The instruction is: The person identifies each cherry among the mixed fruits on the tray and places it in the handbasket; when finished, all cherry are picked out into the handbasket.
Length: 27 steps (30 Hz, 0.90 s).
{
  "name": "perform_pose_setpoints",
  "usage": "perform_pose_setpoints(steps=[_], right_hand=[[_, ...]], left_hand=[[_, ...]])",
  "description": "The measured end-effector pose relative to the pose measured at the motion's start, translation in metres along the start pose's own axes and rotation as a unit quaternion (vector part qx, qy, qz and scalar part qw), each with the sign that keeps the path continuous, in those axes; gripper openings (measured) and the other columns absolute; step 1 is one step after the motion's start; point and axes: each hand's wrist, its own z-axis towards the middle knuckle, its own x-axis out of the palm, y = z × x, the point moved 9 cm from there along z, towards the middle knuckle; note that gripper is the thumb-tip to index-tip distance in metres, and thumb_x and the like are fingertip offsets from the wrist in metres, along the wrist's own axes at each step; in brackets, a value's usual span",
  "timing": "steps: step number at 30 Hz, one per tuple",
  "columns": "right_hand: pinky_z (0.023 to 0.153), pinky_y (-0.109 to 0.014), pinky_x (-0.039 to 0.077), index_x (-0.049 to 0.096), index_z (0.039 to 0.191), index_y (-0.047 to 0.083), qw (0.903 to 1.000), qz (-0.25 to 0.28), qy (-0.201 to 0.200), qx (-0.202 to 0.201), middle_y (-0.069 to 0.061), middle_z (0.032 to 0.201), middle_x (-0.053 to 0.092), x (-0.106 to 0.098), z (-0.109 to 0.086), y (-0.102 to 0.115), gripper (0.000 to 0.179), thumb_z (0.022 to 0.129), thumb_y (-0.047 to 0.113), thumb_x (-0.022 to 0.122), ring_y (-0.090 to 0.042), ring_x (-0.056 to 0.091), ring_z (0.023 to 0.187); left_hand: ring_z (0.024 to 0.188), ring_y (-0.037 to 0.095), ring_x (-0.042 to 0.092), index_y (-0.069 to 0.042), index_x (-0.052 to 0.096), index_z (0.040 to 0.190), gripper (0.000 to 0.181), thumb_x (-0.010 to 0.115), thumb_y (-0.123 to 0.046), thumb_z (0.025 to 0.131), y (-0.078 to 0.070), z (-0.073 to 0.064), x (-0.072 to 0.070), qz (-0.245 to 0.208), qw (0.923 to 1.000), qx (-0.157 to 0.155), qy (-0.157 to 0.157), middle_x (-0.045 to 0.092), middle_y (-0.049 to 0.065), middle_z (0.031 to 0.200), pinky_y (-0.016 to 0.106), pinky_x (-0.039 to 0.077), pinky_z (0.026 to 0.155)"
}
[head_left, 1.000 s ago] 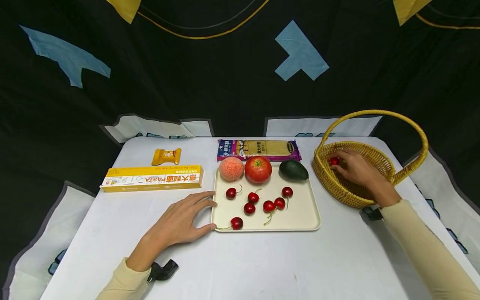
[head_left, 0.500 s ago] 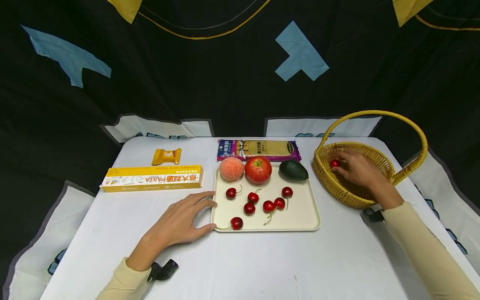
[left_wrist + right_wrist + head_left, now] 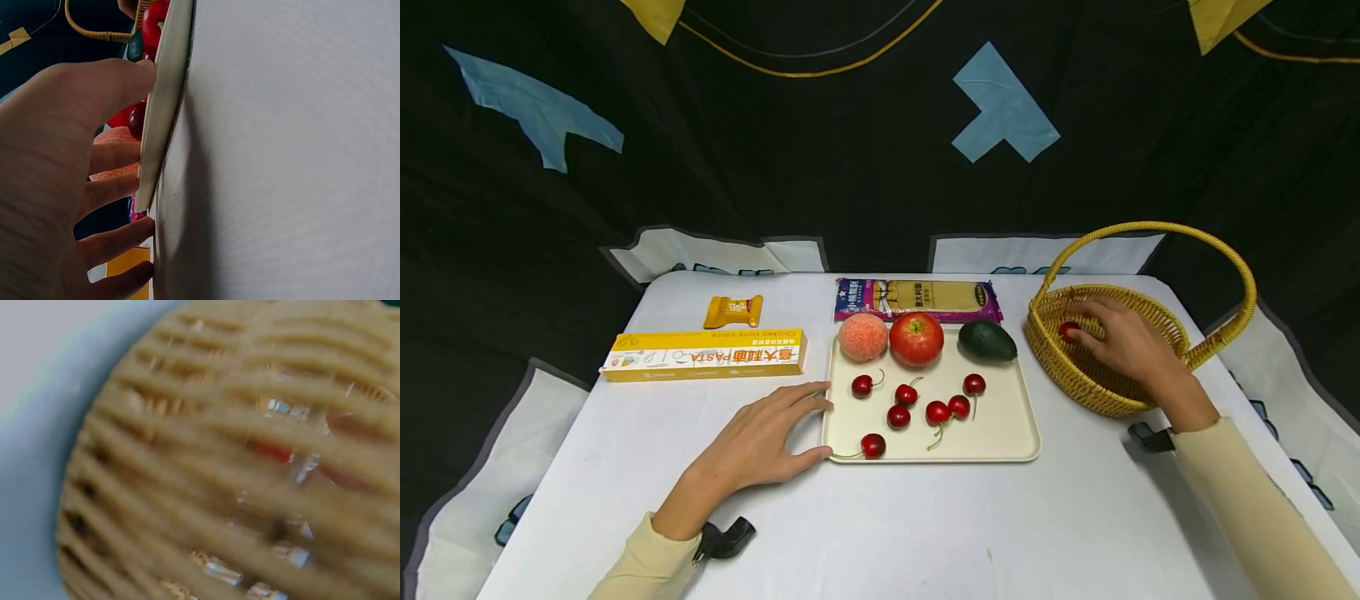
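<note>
My left hand [image 3: 758, 437] lies at the left edge of the cream tray [image 3: 992, 446], its thumb and fingers spread against the rim. On the tray are several cherries [image 3: 898, 417], a red apple [image 3: 916, 340], a pink textured ball-like fruit [image 3: 862, 337] and a dark green avocado [image 3: 987, 342]. My right hand [image 3: 1123, 342] reaches into the yellow wicker basket [image 3: 1075, 387], fingers and thumb parted. A single cherry [image 3: 1067, 332] shows in the basket right at the thumb tip. The right wrist view is blurred; basket weave [image 3: 156, 469] covers most of it.
Behind the tray lies a purple pasta packet [image 3: 917, 300]. A yellow pasta box [image 3: 703, 357] and a small yellow wrapped snack [image 3: 733, 312] lie at the left. The basket's tall handle [image 3: 1150, 225] arches over its opening.
In the basket, my right fingers and thumb have parted from the cherry, which sits slightly lower. The right hand has shifted slightly right and nearer. The left hand has stayed at the tray.
</note>
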Motion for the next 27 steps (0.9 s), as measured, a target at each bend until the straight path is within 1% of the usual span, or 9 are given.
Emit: perform_pose_setpoints(steps=[2,5,7,9,12,17,20,23,27], right_hand=[[0.102,-0.070,0.050,0.068,0.139,0.006,0.9998,-0.001,-0.018,-0.001,-0.026,0.141,0.063,-0.004,-0.002,0.006,0.043,0.102,0.023,0.078,-0.051,0.061,0.128],[0.093,-0.067,0.055,0.070,0.136,0.005,0.9990,-0.011,-0.044,-0.003,-0.024,0.134,0.066,-0.009,-0.005,0.017,0.040,0.101,0.023,0.078,-0.048,0.067,0.116],[0.089,-0.066,0.056,0.071,0.134,0.005,0.9983,-0.014,-0.057,-0.003,-0.023,0.133,0.067,-0.011,-0.007,0.024,0.039,0.100,0.022,0.079,-0.046,0.068,0.112],[0.088,-0.065,0.057,0.071,0.132,0.005,0.9977,-0.016,-0.066,-0.004,-0.022,0.133,0.068,-0.012,-0.009,0.031,0.038,0.099,0.023,0.079,-0.045,0.069,0.112],[0.090,-0.066,0.057,0.071,0.133,0.006,0.9972,-0.012,-0.074,-0.008,-0.022,0.136,0.066,-0.013,-0.012,0.042,0.039,0.100,0.024,0.079,-0.046,0.068,0.116],[0.080,-0.063,0.061,0.072,0.133,0.008,0.9959,-0.006,-0.088,-0.021,-0.022,0.136,0.066,-0.016,-0.018,0.058,0.037,0.100,0.025,0.078,-0.044,0.070,0.107],[0.075,-0.059,0.062,0.072,0.133,0.010,0.9947,0.003,-0.097,-0.032,-0.021,0.135,0.067,-0.017,-0.021,0.067,0.037,0.100,0.024,0.079,-0.041,0.071,0.101],[0.074,-0.056,0.062,0.072,0.134,0.009,0.9933,0.015,-0.106,-0.044,-0.019,0.133,0.069,-0.015,-0.023,0.075,0.039,0.099,0.024,0.080,-0.038,0.072,0.095],[0.081,-0.057,0.061,0.072,0.131,0.007,0.9914,0.039,-0.110,-0.060,-0.016,0.130,0.070,-0.011,-0.025,0.085,0.038,0.097,0.021,0.083,-0.037,0.072,0.103]], left_hand=[[0.143,0.025,0.056,-0.023,0.072,0.135,0.056,0.082,-0.054,0.090,0.000,0.000,0.000,-0.001,1.0000,0.001,0.000,0.055,-0.002,0.161,0.052,0.053,0.109],[0.144,0.025,0.056,-0.023,0.072,0.135,0.056,0.081,-0.055,0.090,0.000,0.000,0.000,-0.001,1.0000,0.002,-0.001,0.054,-0.002,0.161,0.052,0.053,0.110],[0.144,0.025,0.056,-0.023,0.072,0.135,0.056,0.081,-0.055,0.090,0.000,0.000,0.000,0.000,1.0000,0.003,-0.001,0.054,-0.002,0.161,0.051,0.052,0.111],[0.144,0.025,0.056,-0.023,0.072,0.135,0.056,0.081,-0.056,0.090,0.000,0.000,0.000,0.001,1.0000,0.004,-0.002,0.054,-0.001,0.161,0.051,0.052,0.111],[0.144,0.025,0.056,-0.023,0.072,0.134,0.056,0.081,-0.055,0.090,0.000,0.000,0.000,0.001,1.0000,0.004,-0.004,0.054,-0.001,0.161,0.051,0.053,0.110],[0.144,0.026,0.057,-0.023,0.072,0.134,0.055,0.081,-0.055,0.090,-0.001,0.000,0.000,0.000,1.0000,0.005,-0.005,0.055,-0.002,0.161,0.052,0.053,0.110],[0.144,0.026,0.056,-0.023,0.072,0.134,0.055,0.081,-0.054,0.090,-0.001,0.000,0.000,0.000,1.0000,0.005,-0.005,0.055,-0.001,0.161,0.051,0.053,0.110],[0.143,0.026,0.057,-0.023,0.072,0.134,0.054,0.081,-0.054,0.090,-0.001,0.000,0.000,0.001,1.0000,0.005,-0.006,0.055,-0.001,0.161,0.052,0.053,0.110],[0.143,0.026,0.057,-0.023,0.072,0.133,0.054,0.082,-0.053,0.090,0.000,0.000,0.000,0.002,1.0000,0.007,-0.006,0.055,-0.001,0.161,0.052,0.053,0.109]])
